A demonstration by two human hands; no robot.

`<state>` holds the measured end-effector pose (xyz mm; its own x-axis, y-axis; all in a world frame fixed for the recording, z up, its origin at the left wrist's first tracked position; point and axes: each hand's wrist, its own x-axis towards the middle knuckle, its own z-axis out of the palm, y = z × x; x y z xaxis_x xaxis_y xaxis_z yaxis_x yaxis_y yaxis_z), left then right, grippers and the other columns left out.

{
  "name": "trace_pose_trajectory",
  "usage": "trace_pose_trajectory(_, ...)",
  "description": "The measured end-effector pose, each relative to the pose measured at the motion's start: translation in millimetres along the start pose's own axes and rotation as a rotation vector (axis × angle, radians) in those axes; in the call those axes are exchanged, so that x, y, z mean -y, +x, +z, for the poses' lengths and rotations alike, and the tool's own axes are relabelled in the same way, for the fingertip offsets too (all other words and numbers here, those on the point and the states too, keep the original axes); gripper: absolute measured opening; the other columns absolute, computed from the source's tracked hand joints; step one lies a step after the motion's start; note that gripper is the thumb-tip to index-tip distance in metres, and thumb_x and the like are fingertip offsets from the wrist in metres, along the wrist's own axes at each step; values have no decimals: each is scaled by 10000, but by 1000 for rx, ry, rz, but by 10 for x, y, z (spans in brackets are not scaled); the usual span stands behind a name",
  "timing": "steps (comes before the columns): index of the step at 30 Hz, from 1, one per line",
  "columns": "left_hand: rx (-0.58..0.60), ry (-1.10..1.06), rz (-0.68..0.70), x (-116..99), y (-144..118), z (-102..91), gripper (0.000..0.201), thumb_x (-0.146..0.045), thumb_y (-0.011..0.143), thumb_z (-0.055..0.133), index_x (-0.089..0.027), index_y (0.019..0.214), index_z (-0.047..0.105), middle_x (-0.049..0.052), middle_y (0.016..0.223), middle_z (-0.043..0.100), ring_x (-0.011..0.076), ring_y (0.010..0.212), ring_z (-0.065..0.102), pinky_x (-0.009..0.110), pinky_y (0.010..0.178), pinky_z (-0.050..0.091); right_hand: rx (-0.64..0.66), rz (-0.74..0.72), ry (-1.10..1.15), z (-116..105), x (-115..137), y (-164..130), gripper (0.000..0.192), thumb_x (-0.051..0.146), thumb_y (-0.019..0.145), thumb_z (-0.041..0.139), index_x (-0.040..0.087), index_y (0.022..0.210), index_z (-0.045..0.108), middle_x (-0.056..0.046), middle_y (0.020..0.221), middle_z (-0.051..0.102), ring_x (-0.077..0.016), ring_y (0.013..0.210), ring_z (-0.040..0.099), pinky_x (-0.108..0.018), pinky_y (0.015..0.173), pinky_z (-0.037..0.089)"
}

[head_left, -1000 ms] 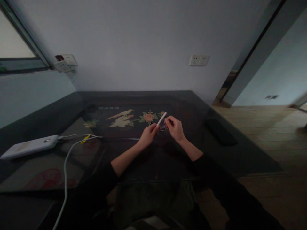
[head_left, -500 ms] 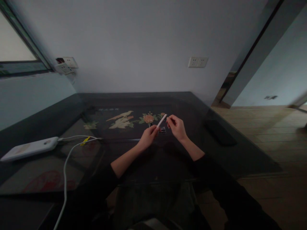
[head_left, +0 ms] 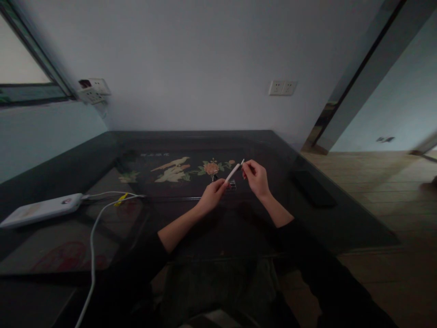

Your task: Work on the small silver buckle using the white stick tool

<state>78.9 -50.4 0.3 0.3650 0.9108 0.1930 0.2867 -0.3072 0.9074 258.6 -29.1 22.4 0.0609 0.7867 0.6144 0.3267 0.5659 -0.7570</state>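
My left hand [head_left: 212,196] is closed around the lower end of a slim white pen-like stick [head_left: 232,172], which tilts up to the right. In my right hand [head_left: 255,178], thumb and fingertips pinch a small thin piece with a pale tip [head_left: 242,161]. That piece is close to the stick's upper end; whether the two touch I cannot tell. Just beyond and beneath my left hand, a small shiny dark item [head_left: 232,185] lies on the table, partly hidden by the fingers.
The dark glossy table [head_left: 205,232] bears a bird and flower picture. At left lies a white power bank-like device [head_left: 44,210] with a white cable [head_left: 93,255] and yellow tag [head_left: 121,199]. A flat black object [head_left: 313,188] rests at right. Wall sockets [head_left: 282,88] are behind.
My right hand has moved slightly right and up, away from the stick, and the pale tip of the small piece now shows above its fingers. My left hand has barely moved.
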Motion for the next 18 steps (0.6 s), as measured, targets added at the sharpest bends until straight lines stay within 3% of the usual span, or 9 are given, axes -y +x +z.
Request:
trace_pose_trajectory(11, -53, -56, -15, -34, 9, 0, 345, -484, 905, 411, -172, 871, 555, -60, 570, 388, 91, 488, 364, 199, 478, 286, 112, 12, -6, 109, 51, -100, 330, 457, 900, 509, 207, 685, 522, 24, 570, 517, -117, 518, 495, -259, 526, 378)
trace_pose_trajectory(18, -15, -34, -6, -31, -8, 25, 345, -468, 919, 396, -168, 861, 556, -58, 563, 387, 92, 487, 367, 200, 473, 280, 22, 7, 4, 23, 28, -33, 315, 443, 903, 508, 208, 694, 527, 28, 563, 507, -114, 509, 489, -256, 516, 380)
